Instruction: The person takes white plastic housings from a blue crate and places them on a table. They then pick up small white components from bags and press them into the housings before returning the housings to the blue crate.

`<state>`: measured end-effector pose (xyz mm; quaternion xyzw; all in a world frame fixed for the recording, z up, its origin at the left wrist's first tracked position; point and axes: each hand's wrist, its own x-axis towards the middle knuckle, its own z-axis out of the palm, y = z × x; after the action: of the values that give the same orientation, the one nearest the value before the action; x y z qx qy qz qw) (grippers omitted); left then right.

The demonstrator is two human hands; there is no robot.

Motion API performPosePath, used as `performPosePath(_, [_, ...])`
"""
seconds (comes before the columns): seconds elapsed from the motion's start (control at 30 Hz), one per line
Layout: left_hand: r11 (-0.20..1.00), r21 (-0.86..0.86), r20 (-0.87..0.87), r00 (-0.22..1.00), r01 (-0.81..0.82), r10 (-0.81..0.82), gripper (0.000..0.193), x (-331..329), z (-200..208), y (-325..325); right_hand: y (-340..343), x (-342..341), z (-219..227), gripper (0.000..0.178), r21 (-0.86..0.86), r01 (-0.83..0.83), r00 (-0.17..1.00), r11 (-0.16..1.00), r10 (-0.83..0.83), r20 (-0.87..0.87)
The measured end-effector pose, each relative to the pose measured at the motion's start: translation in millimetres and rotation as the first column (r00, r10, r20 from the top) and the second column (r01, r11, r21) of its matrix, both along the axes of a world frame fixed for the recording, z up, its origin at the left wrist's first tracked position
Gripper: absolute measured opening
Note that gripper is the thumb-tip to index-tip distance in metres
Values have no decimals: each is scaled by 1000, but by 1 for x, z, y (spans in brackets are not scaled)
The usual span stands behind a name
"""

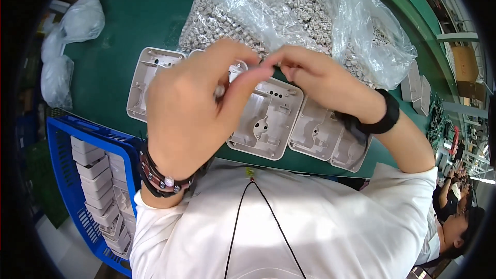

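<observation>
My left hand (199, 106) and my right hand (318, 80) meet fingertip to fingertip above a row of grey plastic housings (271, 119) on the green table (134, 15). The fingers pinch together over something very small that I cannot make out. Right behind the hands lies a large clear plastic bag (289, 10) full of small grey parts. A beaded bracelet sits on my left wrist and a black band on my right wrist.
A blue crate (62, 165) with stacked grey housings stands at the lower left. Tied plastic bags (77, 26) lie at the far left of the table. More grey housings (418, 90) rest at the right edge. Another person sits at the lower right.
</observation>
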<state>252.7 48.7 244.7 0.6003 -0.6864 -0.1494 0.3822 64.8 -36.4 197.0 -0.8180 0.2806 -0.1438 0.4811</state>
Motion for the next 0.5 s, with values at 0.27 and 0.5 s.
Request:
performPosePath(0.27, [949, -16, 587, 771, 315, -247, 12, 6, 39, -63, -5, 3, -15, 23, -541, -396, 908, 742, 228, -352])
performPosePath(0.5, [603, 512, 363, 482, 612, -798, 19, 43, -21, -2, -7, 22, -14, 16, -606, -439, 895, 663, 260, -363])
